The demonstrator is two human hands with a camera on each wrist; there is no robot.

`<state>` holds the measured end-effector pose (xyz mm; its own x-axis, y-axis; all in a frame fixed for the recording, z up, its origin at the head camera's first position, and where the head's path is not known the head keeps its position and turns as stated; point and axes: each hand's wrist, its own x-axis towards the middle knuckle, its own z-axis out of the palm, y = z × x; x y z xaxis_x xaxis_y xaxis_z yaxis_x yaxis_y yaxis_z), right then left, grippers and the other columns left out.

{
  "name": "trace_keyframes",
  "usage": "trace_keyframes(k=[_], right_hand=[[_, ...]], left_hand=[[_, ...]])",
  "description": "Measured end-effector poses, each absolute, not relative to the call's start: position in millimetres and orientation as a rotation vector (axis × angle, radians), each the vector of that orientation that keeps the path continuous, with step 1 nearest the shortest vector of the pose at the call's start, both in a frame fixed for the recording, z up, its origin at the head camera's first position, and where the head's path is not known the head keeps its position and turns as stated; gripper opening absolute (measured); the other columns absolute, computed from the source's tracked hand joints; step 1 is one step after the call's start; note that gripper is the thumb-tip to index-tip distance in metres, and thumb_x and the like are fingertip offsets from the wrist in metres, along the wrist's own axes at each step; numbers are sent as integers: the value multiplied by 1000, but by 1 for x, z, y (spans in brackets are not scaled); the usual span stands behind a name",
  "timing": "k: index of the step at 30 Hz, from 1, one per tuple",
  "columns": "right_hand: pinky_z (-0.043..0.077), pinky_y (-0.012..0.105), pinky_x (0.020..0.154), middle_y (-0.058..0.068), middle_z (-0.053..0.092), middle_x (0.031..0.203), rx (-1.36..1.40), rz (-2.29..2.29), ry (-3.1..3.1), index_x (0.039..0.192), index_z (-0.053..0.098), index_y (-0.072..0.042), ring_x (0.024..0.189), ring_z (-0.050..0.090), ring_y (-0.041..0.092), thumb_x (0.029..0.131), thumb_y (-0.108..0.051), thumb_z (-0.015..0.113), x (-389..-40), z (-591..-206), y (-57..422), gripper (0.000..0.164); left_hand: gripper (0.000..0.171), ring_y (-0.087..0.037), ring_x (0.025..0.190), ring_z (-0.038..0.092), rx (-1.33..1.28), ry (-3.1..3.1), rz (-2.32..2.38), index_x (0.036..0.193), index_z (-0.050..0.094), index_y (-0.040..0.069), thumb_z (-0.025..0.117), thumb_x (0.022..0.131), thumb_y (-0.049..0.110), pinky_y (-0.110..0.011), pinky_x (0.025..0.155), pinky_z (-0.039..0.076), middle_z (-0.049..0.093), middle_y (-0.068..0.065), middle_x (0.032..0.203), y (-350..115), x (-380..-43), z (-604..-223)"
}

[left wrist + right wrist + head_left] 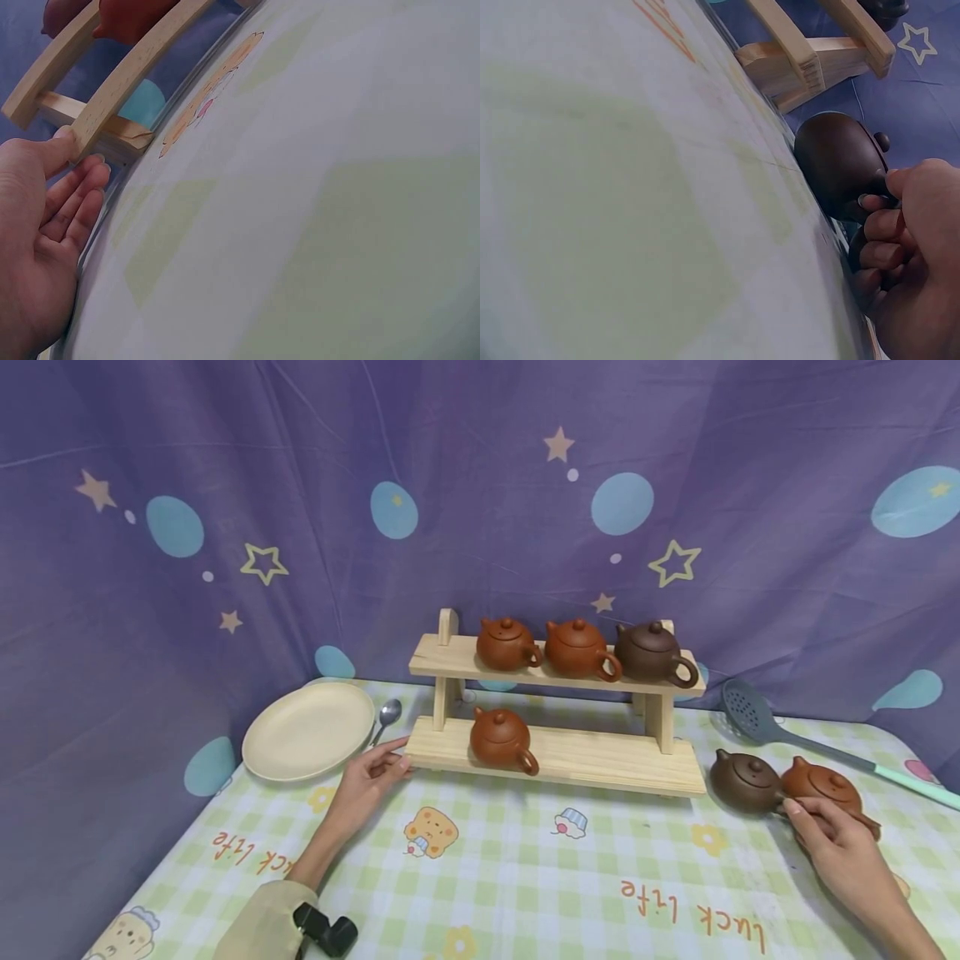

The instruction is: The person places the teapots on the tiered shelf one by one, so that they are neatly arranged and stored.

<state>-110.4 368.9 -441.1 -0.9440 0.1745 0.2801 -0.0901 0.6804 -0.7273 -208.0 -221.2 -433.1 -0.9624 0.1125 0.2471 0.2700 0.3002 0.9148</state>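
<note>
My right hand (840, 839) pinches the handle of a dark brown teapot (747, 783) at the right end of the shelf; in the right wrist view, the teapot (841, 163) sits at or very near the cloth. Close behind that hand is a reddish-brown teapot (822, 785), partly hidden. With thumb above and fingertips below, my left hand (369, 785) holds the left end of the two-tier wooden shelf (600, 758). One reddish teapot (499, 739) stands on the lower board. The upper board bears two reddish teapots (506, 645) and a dark brown teapot (648, 652).
A cream oval plate (309, 732) lies at the left, with a metal spoon (388, 713) between it and the shelf. Behind the right-hand teapots lies a grey slotted skimmer (757, 714) with a mint handle. A purple curtain (480, 560) hangs behind the checked tablecloth (540, 885).
</note>
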Motion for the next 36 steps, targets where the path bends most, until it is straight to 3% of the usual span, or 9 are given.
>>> trace_keyframes(k=[9,16,22,36], right_hand=[[39,13,61,-10,65,81,-34,1112,-2565,111,65,9,74,50,-4,110,-19,54,-112,-442,367,30],[35,21,57,-3,56,72,-41,1109,-2566,109,65,6,67,47,4,111,-19,52,-112,-442,366,29],[31,27,53,-4,49,68,6,1101,-2539,103,63,4,61,42,7,110,-16,54,-112,-443,365,23],[32,21,57,-7,53,70,0,1023,-2579,105,64,3,65,43,3,109,-16,56,-107,-443,362,21]], left_hand=[[42,-30,92,73,-352,-2427,-1737,141,60,-2,67,103,14,-22,83,53,72,-20,102,-222,-208,-433],[42,-30,92,73,-373,-2419,-1739,141,59,-3,67,103,14,-22,84,53,73,-20,102,-222,-208,-433],[42,-30,92,73,-374,-2421,-1736,141,60,-2,67,103,14,-23,84,54,73,-19,101,-222,-209,-433],[42,-31,92,73,-369,-2424,-1733,141,60,-2,67,103,14,-22,84,54,73,-19,101,-221,-209,-433]])
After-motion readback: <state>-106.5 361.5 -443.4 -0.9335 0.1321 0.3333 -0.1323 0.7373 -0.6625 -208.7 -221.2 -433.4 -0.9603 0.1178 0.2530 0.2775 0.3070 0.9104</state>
